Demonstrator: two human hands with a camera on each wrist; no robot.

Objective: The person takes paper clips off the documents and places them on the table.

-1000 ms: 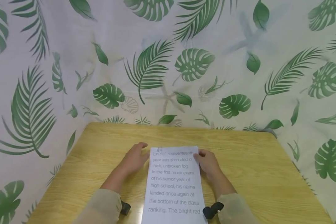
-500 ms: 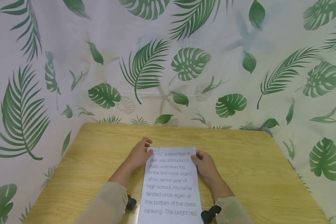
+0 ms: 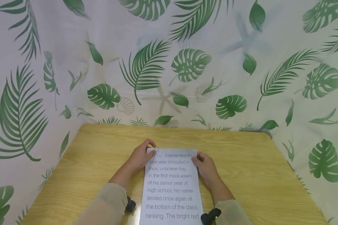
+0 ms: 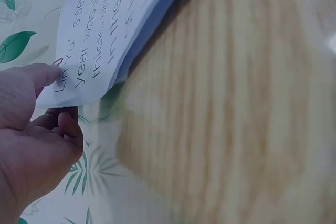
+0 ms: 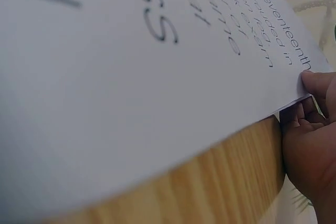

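Note:
White sheets of paper (image 3: 171,184), printed with large English text, extend toward me in the head view. A paper clip (image 3: 157,149) sits on their top edge near the left corner; in the left wrist view a bit of the reddish clip (image 4: 58,61) shows by the thumb. My left hand (image 3: 139,156) pinches the top left corner, thumb on the print and fingers curled behind. At the upper right edge my right hand (image 3: 207,165) pinches the sheets the same way, its thumb (image 5: 317,83) on the front. More than one layer shows along the edge in the left wrist view.
A wood-grain table (image 3: 256,168) lies under the hands, with rounded far corners. Behind it and at both sides hangs a white curtain (image 3: 202,40) printed with green leaves. Each sleeve cuff has a black device (image 3: 211,216) at the wrist.
My left hand has moved right from beside the sheets and now pinches their top left corner near the clip. The right hand keeps its grip. The whole head view has shifted slightly.

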